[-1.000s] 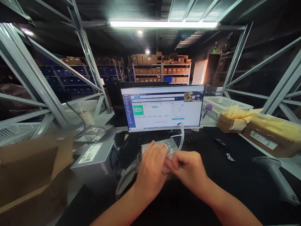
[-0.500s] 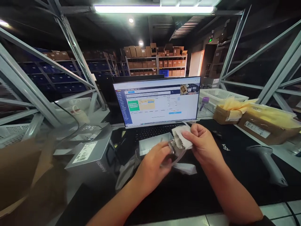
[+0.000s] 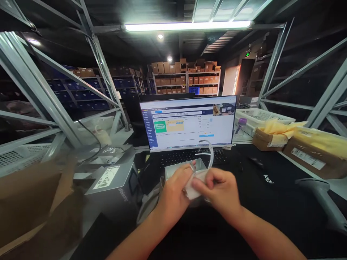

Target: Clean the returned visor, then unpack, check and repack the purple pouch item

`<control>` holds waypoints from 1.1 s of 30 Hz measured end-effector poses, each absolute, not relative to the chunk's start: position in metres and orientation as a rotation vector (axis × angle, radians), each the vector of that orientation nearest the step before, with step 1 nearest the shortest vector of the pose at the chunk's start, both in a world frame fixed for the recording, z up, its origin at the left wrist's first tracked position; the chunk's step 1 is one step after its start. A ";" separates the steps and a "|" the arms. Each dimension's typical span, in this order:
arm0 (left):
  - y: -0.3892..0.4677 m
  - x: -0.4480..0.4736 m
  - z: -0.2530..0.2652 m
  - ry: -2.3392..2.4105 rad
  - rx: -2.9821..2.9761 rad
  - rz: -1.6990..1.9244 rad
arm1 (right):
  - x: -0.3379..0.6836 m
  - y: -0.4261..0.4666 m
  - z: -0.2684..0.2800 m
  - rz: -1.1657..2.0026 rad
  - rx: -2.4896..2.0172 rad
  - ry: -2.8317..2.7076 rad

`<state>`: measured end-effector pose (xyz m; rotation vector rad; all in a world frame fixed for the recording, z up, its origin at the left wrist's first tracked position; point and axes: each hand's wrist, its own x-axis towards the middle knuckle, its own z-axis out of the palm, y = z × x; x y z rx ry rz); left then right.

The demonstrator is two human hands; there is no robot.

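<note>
A white cloth (image 3: 193, 192) with zigzag edges lies between my two hands above the black desk mat. My right hand (image 3: 221, 186) is closed on it, thumb pressed on top. My left hand (image 3: 175, 187) is closed around the other side, holding a clear piece that the cloth partly covers. From this piece a translucent curved band (image 3: 210, 155) rises towards the screen, its full shape hidden. Behind my hands sits an open pale box (image 3: 201, 164), partly hidden. A grey soft pouch or cloth (image 3: 149, 204) lies beside my left wrist.
On the left are a grey printed box (image 3: 108, 193) and an open brown carton (image 3: 29, 202). Ahead stand a monitor (image 3: 187, 126) and keyboard (image 3: 173, 157). A mouse (image 3: 256, 162), a scanner (image 3: 318, 195) and cartons with yellow envelopes (image 3: 311, 155) are on the right.
My hands have come together lower and nearer to me, with the cloth now pressed between them. The curved band now stands up in view. The whole view has shifted slightly.
</note>
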<state>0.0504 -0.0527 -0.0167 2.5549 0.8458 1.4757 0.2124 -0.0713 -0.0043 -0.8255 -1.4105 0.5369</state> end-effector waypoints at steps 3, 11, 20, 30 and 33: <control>-0.054 0.054 -0.016 0.697 2.711 1.395 | 0.243 -0.064 0.017 0.914 -0.799 -1.121; -0.053 0.057 -0.022 0.904 2.674 1.511 | 0.225 -0.057 0.005 0.768 -0.782 -1.048; -0.051 0.054 -0.018 0.985 2.484 1.493 | 0.200 -0.062 -0.015 0.519 -0.788 -1.345; -0.048 0.059 -0.018 0.749 2.776 1.472 | 0.240 -0.044 0.013 0.970 -0.667 -0.866; -0.049 0.057 -0.018 0.804 2.695 1.526 | 0.221 -0.052 0.002 0.719 -0.802 -1.036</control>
